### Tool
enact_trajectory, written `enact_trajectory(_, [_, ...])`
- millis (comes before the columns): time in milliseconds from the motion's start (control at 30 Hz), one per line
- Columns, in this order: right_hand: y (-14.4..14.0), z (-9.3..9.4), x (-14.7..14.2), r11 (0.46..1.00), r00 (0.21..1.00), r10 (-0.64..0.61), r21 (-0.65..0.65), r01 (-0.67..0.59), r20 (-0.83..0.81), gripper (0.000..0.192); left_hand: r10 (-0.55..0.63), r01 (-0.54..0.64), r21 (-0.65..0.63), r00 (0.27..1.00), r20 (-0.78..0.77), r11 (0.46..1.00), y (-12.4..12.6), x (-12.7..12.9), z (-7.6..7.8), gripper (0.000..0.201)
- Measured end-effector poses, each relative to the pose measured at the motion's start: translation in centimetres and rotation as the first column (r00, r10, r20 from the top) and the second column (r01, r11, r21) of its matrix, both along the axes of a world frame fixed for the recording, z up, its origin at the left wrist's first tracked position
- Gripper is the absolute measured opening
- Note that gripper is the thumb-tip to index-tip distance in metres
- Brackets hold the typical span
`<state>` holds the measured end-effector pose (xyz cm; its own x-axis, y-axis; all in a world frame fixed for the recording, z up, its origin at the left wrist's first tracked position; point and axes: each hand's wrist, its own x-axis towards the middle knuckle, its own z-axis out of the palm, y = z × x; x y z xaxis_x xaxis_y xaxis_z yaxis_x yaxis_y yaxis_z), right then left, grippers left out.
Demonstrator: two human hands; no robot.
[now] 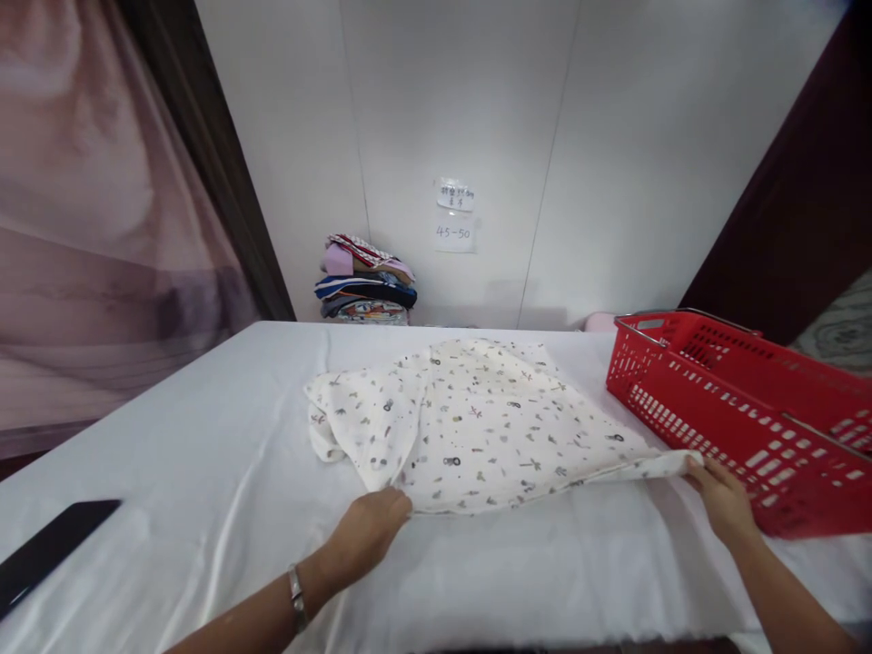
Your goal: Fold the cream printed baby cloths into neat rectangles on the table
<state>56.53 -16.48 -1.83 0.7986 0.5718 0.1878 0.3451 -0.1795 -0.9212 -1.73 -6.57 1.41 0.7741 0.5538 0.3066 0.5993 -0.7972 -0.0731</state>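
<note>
White table [204, 436]: left hand [371, 527] and right hand [722, 495] apparently grip the patterned cloth's [490, 422] corners.

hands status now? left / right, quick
Left hand: closed on near edge of the patterned cloth.
Right hand: closed on the cloth's right corner.

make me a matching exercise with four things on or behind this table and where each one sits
Things:
1. patterned cloth
2. red basket
3. black phone
4. stack of folded clothes

Places:
A. near left edge of the white table
B. against the wall behind the table
C. right side of the table, beside the right hand
D. middle of the table, its near edge gripped by the left hand and the right hand

Pairs: 1-D, 2-C, 3-A, 4-B
</note>
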Motion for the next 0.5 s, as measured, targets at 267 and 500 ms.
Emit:
enact_trajectory(267, [-2.4, 0.3, -1.6, 0.99, 1.0, 0.03, -0.139, -0.029, 0.007, 0.034, -0.065, 0.064, 0.015, 0.993, 0.102, 0.998, -2.3, -0.4, 1.2, 0.024])
enact_trajectory(500, [-4.0, 1.3, -3.9, 0.883, 0.932, 0.357, -0.348, -0.316, 0.058, 0.037, -0.001, -0.006, 0.035, 0.984, 0.176, 0.999, -2.4, -4.4, 0.6, 0.022])
